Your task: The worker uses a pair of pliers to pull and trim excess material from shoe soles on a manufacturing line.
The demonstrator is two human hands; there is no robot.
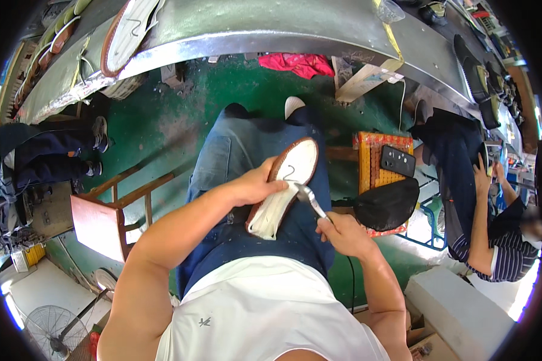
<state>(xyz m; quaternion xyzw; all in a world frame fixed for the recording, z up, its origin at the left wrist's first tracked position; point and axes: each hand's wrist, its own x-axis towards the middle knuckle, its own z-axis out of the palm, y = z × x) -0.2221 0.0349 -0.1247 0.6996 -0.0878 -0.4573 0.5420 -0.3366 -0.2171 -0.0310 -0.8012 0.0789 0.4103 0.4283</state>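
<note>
Your left hand (262, 182)'s got fingers gripping the shoe (302, 160) over your lap (223, 171), right hand (344, 233)'s closed around a metal tool (310, 200).

And here's a metal-topped workbench (241, 25) sweeping across twelve o'clock, scuffed green floor (193, 90) below, wooden stool (98, 224) at nine!
</note>
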